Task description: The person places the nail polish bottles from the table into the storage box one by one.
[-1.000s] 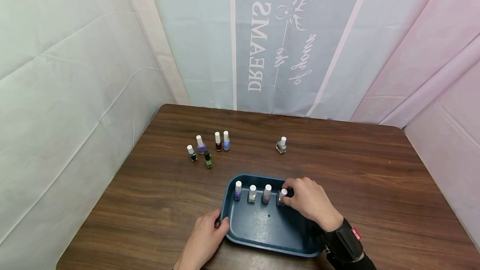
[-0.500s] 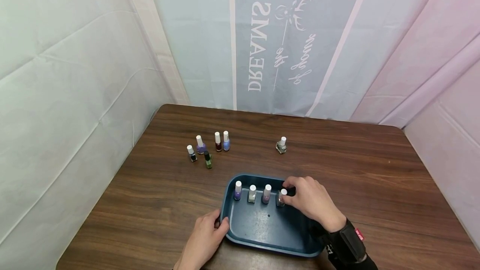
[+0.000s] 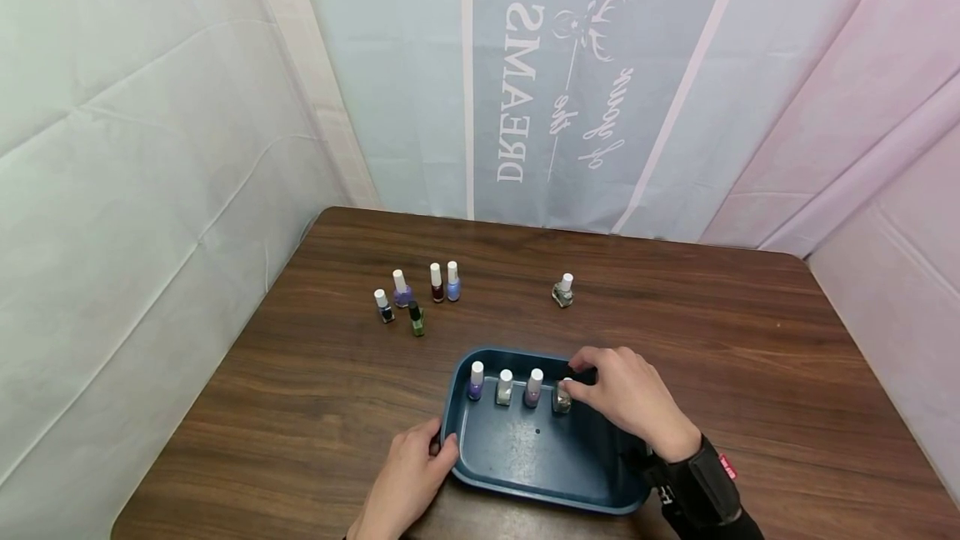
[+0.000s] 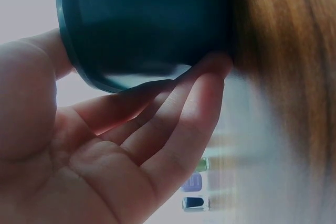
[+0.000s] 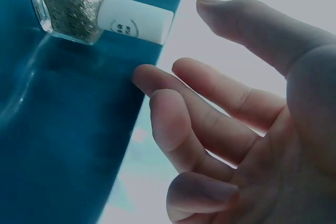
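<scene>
My left hand [image 3: 408, 473] grips the left side of a dark blue tray [image 3: 525, 500], its fingers against the outer wall [image 4: 147, 24] and its thumb at the rim. Inside the tray a row of nail polish bottles stands upright: a purple one [image 3: 476, 387], a pale one [image 3: 504, 390], a mauve one [image 3: 533, 390] and a glitter one [image 3: 562, 401] at the right end. Over that last bottle hovers my right hand [image 3: 630, 394], thumb and fingers spread. The right wrist view shows a gap between these fingers and the bottle's white cap [image 5: 135, 19].
Back left on the wooden table [image 3: 300, 390] stand several more polishes, among them a green one [image 3: 417, 322], a dark red one [image 3: 437, 286] and a light blue one [image 3: 453, 283]. Another glitter bottle [image 3: 562, 293] is behind the tray. Fabric curtains [image 3: 405, 65] hang beyond the table.
My right hand has let go of the glitter nail polish and drawn slightly up and to the right, its fingers parting. The left hand and tray have stayed put.
</scene>
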`<state>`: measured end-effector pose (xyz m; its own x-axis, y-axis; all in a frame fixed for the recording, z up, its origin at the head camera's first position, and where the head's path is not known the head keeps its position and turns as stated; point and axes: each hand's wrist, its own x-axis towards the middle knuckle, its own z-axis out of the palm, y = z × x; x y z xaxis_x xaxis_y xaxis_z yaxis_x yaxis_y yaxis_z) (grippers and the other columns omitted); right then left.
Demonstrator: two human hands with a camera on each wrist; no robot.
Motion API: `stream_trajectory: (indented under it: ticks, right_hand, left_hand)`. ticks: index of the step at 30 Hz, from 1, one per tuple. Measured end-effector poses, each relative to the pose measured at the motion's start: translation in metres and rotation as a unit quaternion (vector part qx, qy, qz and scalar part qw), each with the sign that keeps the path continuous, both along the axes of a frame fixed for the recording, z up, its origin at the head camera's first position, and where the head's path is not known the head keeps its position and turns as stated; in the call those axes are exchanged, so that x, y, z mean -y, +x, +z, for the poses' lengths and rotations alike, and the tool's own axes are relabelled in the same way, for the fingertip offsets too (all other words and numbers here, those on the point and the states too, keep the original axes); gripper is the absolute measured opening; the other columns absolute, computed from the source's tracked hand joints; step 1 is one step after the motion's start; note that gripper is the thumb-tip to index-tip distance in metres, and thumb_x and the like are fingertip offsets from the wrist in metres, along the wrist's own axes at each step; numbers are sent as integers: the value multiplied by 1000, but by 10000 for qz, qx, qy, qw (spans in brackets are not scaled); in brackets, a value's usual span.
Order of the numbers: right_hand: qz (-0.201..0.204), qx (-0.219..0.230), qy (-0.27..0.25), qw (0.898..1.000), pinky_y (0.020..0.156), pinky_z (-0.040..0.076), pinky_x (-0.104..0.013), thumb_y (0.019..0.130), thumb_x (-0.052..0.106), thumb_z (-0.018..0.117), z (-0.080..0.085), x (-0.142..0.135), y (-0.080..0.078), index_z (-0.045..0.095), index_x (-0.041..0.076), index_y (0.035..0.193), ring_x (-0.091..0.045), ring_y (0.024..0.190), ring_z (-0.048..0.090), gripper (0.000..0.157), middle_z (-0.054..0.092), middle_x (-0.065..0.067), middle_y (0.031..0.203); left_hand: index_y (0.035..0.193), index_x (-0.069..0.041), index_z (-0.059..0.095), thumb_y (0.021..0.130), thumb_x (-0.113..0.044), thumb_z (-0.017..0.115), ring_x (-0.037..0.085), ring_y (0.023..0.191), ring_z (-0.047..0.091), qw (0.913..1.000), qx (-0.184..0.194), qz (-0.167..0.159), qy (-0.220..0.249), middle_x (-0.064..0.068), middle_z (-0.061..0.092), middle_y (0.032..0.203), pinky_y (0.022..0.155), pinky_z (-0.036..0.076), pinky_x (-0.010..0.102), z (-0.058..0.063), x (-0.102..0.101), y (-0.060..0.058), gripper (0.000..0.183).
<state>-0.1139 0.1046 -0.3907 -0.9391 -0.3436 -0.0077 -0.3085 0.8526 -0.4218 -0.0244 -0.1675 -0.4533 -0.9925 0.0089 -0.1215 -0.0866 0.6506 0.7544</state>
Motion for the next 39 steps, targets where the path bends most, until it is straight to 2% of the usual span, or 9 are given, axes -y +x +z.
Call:
stream_trajectory:
  ticks: [5,9,14,28,39]
  right_hand:
    - [92,-127,-75,9998,54,37,-23,84,31,72,9,-4,-3,72,18,100,-3,57,48,21,70,4,87]
    - [116,-160,-199,9996,60,44,-27,85,29,71,18,-10,-8,71,18,100,-4,68,56,18,70,5,87]
    - [120,-142,-365,9992,65,48,-31,86,28,71,24,-19,-19,71,18,100,-7,75,62,17,71,6,85]
    - [161,-302,-458,9984,66,46,-27,88,26,69,21,-32,-37,70,15,101,-8,74,59,17,69,5,84]
    - [141,-279,-536,9981,68,47,-29,88,24,69,19,-34,-45,70,13,102,-9,75,59,18,69,3,84]
  left_hand:
    - [70,-17,53,89,-20,58,1,54,38,9999,-99,-2,43,-10,40,60,48,30,18,1,1,1,19]
    - [70,-16,52,88,-20,59,0,54,37,9998,-210,-31,59,-10,40,60,48,30,18,0,1,1,20]
    - [70,-17,52,88,-19,58,0,54,37,9999,-134,-24,49,-11,40,60,48,30,18,0,1,1,20]
    - [71,-18,53,89,-20,57,1,55,38,10000,26,26,42,-10,41,61,48,30,18,0,1,0,19]
    - [69,-17,50,88,-20,60,-1,54,35,9992,-358,29,156,-11,37,59,48,29,17,1,0,2,22]
